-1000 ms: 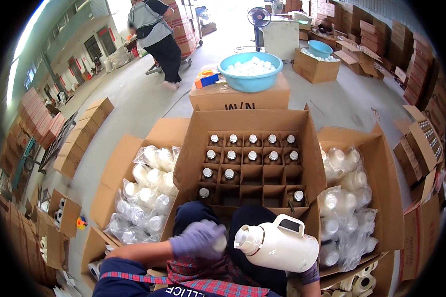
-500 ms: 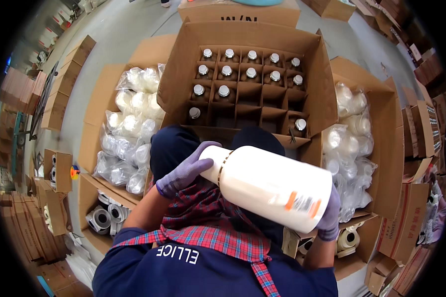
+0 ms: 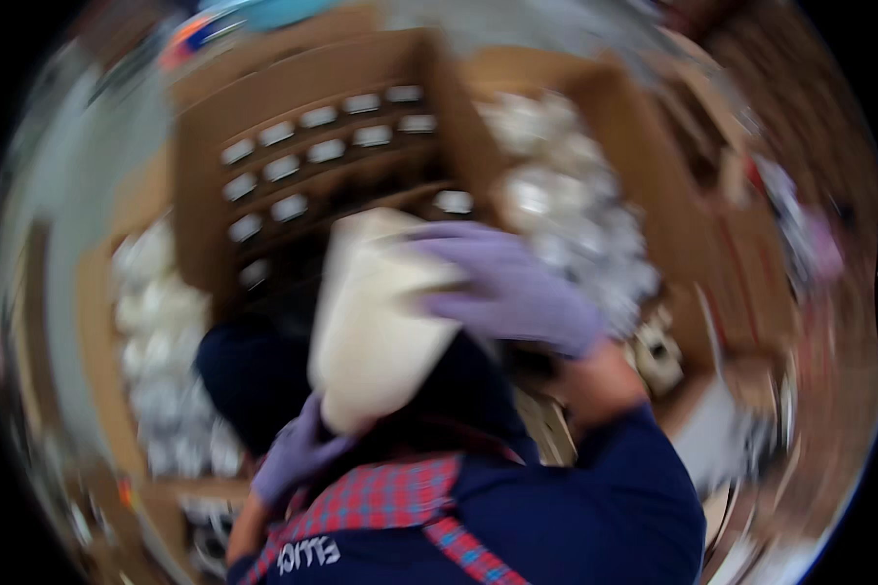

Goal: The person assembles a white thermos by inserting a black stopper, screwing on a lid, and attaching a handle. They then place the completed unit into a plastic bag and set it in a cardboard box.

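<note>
A large white plastic bottle [image 3: 376, 331], smeared by motion, is held over my lap with its narrow neck down toward me and its wide base pointing away. My left hand [image 3: 298, 453], in a purple glove, is closed round the neck end. Against the right side of the body, near the base, presses my gloved right hand [image 3: 522, 283], its fingers blurred. Just beyond the bottle stands a divided cardboard box [image 3: 307, 83] holding several silver-capped bottles [image 3: 327, 151] in its compartments.
To the left, a carton holds plastic-wrapped white items [image 3: 156, 322]. Another carton [image 3: 668, 195] on the right contains similar wrapped items [image 3: 576, 214]. Cream roll-like pieces [image 3: 657, 353] lie in a box near my right forearm. A blue object [image 3: 283, 12] sits at the far edge.
The view has swung, shifting the boxes left. The bottle has turned from lying sideways to pointing away from me. My right hand has moved up and forward; my left stays at the neck.
</note>
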Motion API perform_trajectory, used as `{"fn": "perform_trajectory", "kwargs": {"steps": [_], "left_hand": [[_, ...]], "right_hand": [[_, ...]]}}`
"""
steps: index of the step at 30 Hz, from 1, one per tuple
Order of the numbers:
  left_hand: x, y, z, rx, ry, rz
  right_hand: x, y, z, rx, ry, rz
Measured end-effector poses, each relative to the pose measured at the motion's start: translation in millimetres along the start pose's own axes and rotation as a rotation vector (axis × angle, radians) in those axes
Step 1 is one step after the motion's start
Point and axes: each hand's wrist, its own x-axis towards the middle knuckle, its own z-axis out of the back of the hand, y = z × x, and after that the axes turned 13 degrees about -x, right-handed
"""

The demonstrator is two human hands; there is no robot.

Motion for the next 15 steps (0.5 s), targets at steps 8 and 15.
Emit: {"fn": "perform_trajectory", "kwargs": {"steps": [8,15], "left_hand": [[80,-9,93,0.011,-0.350,-0.482],[109,-32,42,-0.271,-0.361,-0.543]], "right_hand": [[88,33,-107,-0.053,-0.068,0.320],[48,-9,-130,0.234,-0.119,-0.064]]}}
